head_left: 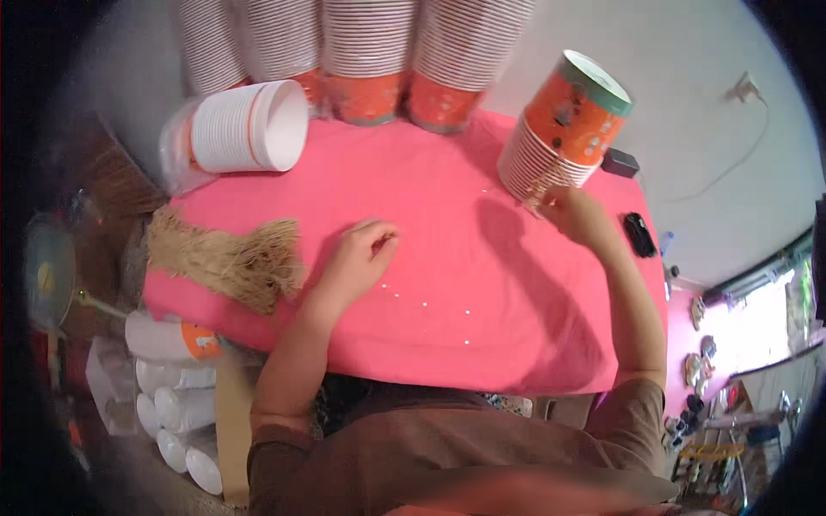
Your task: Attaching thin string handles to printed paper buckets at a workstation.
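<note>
My right hand [575, 215] is closed in a pinch on light brown twisted cord [544, 182], against the lower side of a stack of paper buckets [568, 116]. The top bucket is upside down, orange with a green band and a white base; white rims are layered below it. My left hand [357, 256] hovers over or rests on the pink cloth [413, 198] with curled fingers; whatever they may hold is hidden. Left of it lies a thick bundle of brown cords [228, 258]. Several small white specks [424, 304] dot the cloth near my left hand.
Tall stacks of white-rimmed orange buckets [366, 60] stand along the back edge. A sideways stack of white buckets [232, 129] lies at the back left. A black box [619, 163] and a black coiled cable [639, 235] are at the right edge. More white buckets [181, 408] lie below left.
</note>
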{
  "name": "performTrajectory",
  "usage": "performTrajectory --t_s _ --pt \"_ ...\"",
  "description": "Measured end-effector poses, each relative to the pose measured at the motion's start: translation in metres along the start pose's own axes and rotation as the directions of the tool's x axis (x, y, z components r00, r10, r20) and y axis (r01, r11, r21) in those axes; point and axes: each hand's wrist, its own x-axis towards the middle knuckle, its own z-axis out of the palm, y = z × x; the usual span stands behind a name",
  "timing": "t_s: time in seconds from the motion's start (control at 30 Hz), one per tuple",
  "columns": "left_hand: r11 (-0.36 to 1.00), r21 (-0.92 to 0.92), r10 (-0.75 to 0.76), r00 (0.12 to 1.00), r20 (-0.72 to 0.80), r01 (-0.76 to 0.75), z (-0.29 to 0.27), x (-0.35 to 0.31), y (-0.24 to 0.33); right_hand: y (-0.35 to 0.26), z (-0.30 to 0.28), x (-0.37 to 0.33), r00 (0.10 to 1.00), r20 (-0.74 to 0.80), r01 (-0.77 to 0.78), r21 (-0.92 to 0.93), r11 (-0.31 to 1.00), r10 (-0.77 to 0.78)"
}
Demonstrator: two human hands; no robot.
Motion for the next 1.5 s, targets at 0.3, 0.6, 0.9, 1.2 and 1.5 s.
performTrajectory --t_s 0.3,0.6,0.9,1.2,1.5 --pt "0.873 0.487 0.258 0.877 -0.405 -0.032 -0.115 0.061 -0.035 -0.180 0.135 0.091 0.736 -0.201 0.661 0.418 0.623 -0.646" --pt "0.676 0.695 0.065 0.919 -0.388 0.246 -0.180 0.085 -0.128 -0.324 0.202 0.182 0.826 -0.465 0.563 0.670 0.484 -0.318" --pt "0.729 0.678 0.198 0.922 -0.334 0.089 -0.167 0.074 -0.125 -0.331 0.200 0.195 0.876 -0.445 0.475 0.722 0.503 -0.187" --pt "0.715 0.688 0.187 0.915 -0.357 0.122 -0.160 0.070 -0.127 -0.248 0.168 0.157 0.856 -0.393 0.506 0.499 0.704 -0.336" --pt "0.728 0.679 0.238 0.893 -0.383 0.097 -0.154 0.056 -0.110 -0.162 0.054 0.018 0.660 -0.433 0.700 0.058 0.712 -0.614"
